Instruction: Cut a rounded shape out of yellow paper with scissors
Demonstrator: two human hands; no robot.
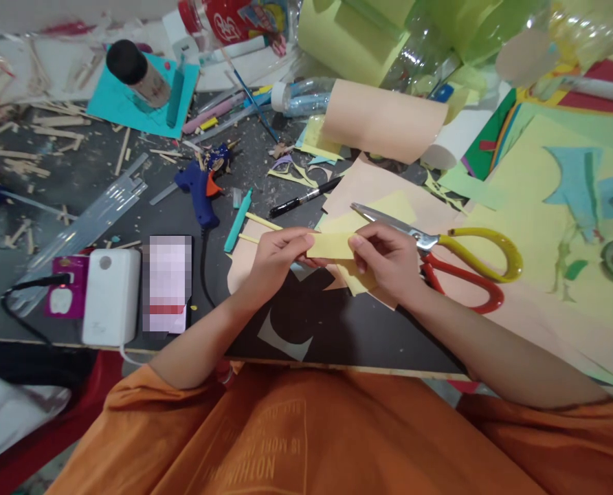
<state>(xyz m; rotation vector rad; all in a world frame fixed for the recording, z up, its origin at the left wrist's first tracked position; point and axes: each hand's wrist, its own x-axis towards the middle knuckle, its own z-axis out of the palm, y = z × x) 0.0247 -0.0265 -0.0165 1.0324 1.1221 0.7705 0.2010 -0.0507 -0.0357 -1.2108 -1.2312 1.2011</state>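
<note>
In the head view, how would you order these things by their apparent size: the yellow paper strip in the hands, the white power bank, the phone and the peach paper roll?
1. Peach paper roll
2. White power bank and phone: too alike to rank
3. Yellow paper strip

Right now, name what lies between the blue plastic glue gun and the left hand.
In the head view: a slim teal marker, then two thin yellow sticks and peach paper nearer the left hand.
</note>
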